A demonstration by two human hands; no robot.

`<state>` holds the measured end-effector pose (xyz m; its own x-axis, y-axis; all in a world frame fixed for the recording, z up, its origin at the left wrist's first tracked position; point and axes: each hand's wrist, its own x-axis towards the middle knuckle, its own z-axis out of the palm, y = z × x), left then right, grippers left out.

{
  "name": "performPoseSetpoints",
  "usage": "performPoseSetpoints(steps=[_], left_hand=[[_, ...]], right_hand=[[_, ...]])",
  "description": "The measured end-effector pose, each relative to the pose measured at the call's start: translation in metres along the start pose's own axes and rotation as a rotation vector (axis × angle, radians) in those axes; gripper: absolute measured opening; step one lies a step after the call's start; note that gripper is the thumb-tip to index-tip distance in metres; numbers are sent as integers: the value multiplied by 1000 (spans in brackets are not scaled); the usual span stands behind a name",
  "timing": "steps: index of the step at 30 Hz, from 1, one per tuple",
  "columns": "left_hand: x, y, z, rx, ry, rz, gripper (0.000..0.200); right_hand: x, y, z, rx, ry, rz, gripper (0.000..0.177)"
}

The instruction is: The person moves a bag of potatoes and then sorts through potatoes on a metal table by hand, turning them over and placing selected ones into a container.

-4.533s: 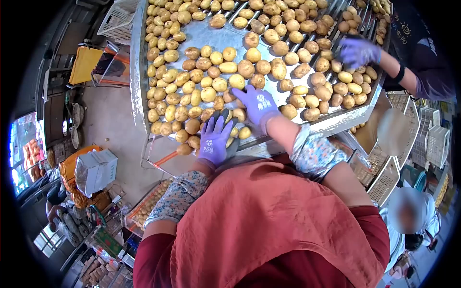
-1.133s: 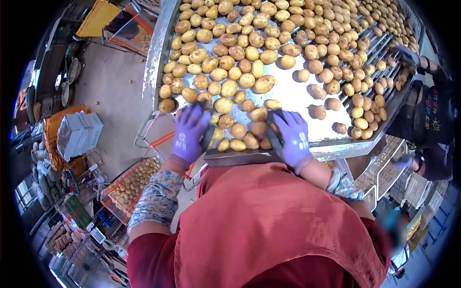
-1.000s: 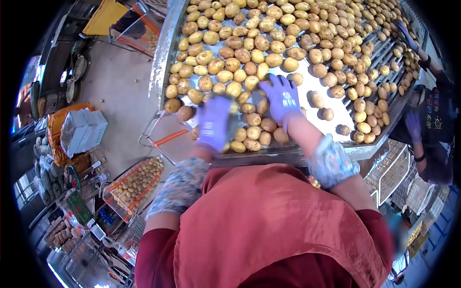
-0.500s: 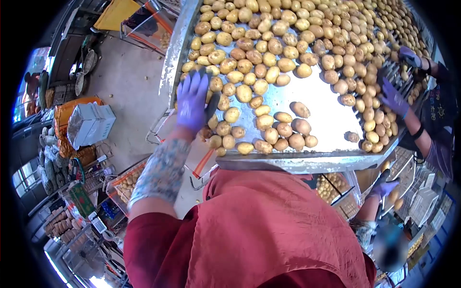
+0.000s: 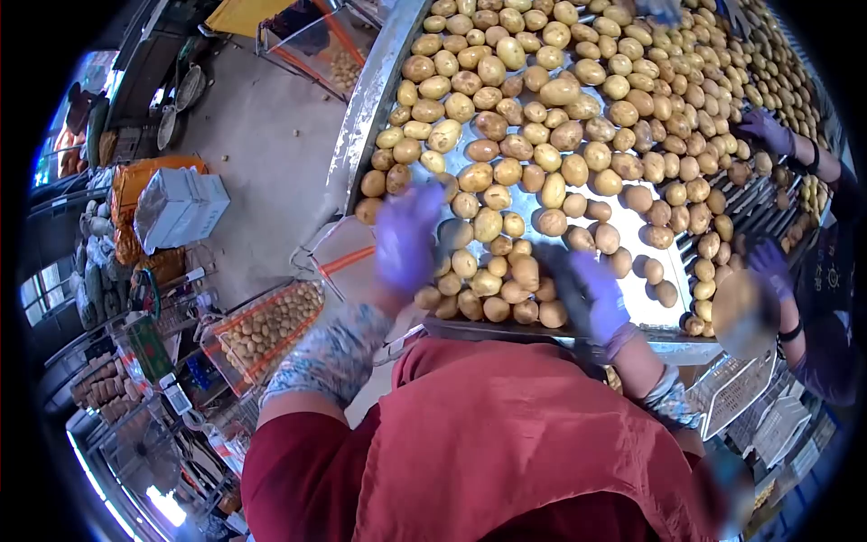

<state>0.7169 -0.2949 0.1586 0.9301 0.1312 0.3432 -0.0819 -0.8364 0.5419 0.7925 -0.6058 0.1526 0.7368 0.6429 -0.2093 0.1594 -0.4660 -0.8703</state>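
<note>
Many potatoes [image 5: 488,222] lie loose on a metal sorting table [image 5: 359,135]. At its near left side is my left hand [image 5: 406,239] in a purple glove, beside the potatoes; its fingers are smeared by motion. My right hand [image 5: 596,298], in a purple glove with dark fingertips, rests low over the near edge. Its fingers are stretched out alongside a cluster of potatoes [image 5: 506,291], with nothing seen gripped. Between the two hands the cluster lies against the near rim.
Across the right side, a co-worker's gloved hands [image 5: 768,134] are among potatoes by metal rollers [image 5: 754,210]. Another gloved hand [image 5: 657,9] shows at the top. A potato-filled mesh container [image 5: 271,330] and a white box [image 5: 181,210] stand on the left. Crates [image 5: 736,393] are lower right.
My right hand has come from beyond the table's lower right corner onto its near edge. My left hand has moved nearer and right. More potatoes lie along the near rim.
</note>
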Motion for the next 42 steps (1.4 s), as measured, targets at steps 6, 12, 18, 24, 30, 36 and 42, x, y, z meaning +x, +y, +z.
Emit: performPoseSetpoints(steps=[6,12,18,24,30,36,42], left_hand=[[78,-45,55,468,-303,-292,49],[96,-48,42,-830,-514,-631,44],[82,76,52,-863,-534,-64,40],[-19,71,82,81,-504,572,43],[-59,34,31,161,-587,510,45],[-61,45,9,134,-624,355,46],[-75,65,40,63,-635,343,46]], right_hand=[[64,35,-22,-922,379,33,55],[8,-21,18,-44,123,-80,53],[-13,-28,-4,1873,-54,37,45],[-97,-27,-63,803,640,212,39],[-90,60,-91,-206,1009,402,68],[-4,87,-87,-422,769,609,54],[4,93,-147,-414,697,684,67]])
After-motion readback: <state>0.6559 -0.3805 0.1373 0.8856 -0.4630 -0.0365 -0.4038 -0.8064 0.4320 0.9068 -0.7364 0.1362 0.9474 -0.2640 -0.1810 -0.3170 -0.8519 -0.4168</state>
